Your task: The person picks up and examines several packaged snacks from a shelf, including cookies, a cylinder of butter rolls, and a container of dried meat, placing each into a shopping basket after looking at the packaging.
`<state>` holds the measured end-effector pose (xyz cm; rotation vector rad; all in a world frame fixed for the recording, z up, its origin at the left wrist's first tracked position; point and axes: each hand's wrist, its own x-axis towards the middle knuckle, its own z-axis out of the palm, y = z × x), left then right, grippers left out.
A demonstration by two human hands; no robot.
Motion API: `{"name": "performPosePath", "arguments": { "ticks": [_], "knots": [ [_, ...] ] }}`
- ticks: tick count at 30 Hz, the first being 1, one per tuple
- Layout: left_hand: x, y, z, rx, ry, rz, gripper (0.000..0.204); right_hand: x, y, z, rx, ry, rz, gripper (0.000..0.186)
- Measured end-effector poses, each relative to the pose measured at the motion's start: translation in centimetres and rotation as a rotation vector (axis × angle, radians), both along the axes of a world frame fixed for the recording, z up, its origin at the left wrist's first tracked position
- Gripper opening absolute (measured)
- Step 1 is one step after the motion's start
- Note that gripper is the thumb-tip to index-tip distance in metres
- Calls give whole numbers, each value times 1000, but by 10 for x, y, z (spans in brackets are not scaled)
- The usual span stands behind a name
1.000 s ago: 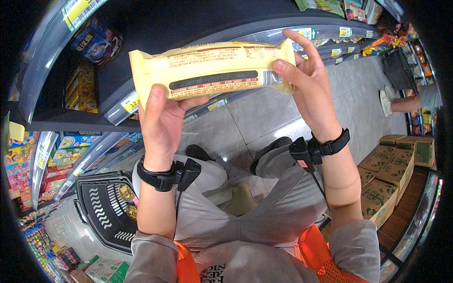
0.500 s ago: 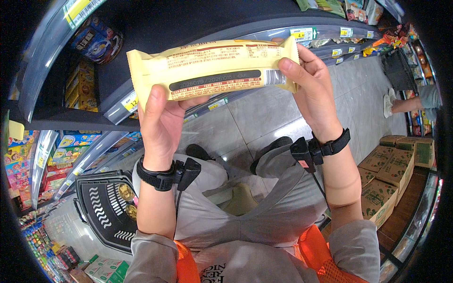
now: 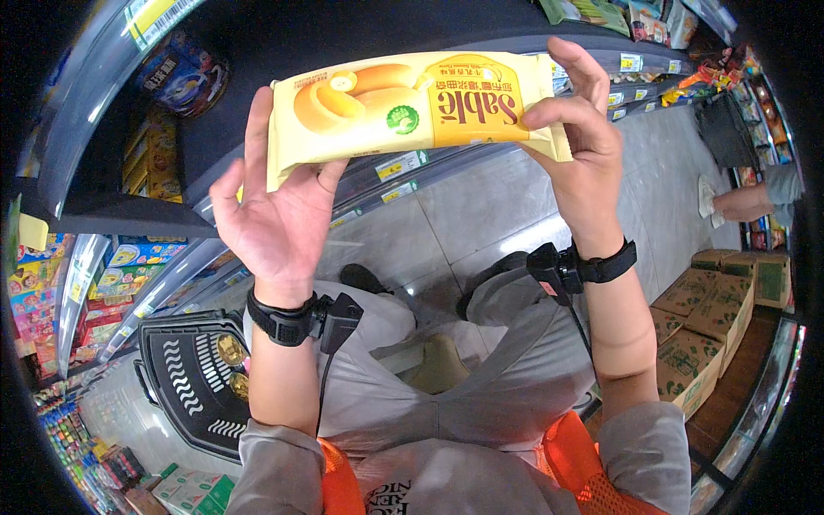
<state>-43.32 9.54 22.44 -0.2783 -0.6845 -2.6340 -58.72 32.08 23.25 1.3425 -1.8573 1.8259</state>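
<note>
A long yellow snack packet (image 3: 360, 112) with pastries and a banana pictured on it spans both hands at the top centre. My right hand (image 3: 575, 163) is closed on its right end, the forefinger bent over the front. My left hand (image 3: 279, 206) loosely holds the left end with some fingers behind it, partly hidden, while its thumb sticks out clear of the packet. Both wrists wear black strapped devices with cables.
Dark shelving (image 3: 369, 30) with snacks and price tags curves across the top and left. A black basket (image 3: 172, 386) containing gold items sits at lower left. Cardboard cartons (image 3: 704, 318) are stacked at right. Another person's leg (image 3: 742, 202) shows at far right.
The packet has been flipped from its printed back to its pictured front. My left thumb has come off it and swung out leftward; my right fingers have shifted on its end.
</note>
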Motion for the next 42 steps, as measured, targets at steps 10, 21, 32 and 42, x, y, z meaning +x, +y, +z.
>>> {"name": "performPosePath", "arguments": {
  "ticks": [10,21,32,42],
  "knots": [
    [-3,11,1,-325,-283,355,52,0,4,3,-315,-614,280,40],
    [25,12,26,-1064,-341,866,50,16,-22,12,-19,-590,112,62],
    [301,-42,83,-1183,-964,443,48,164,-132,46,567,-291,720,47],
    [435,-82,-18,-1353,-1484,-111,47,345,-281,-4,836,437,805,15]
  ]
}}
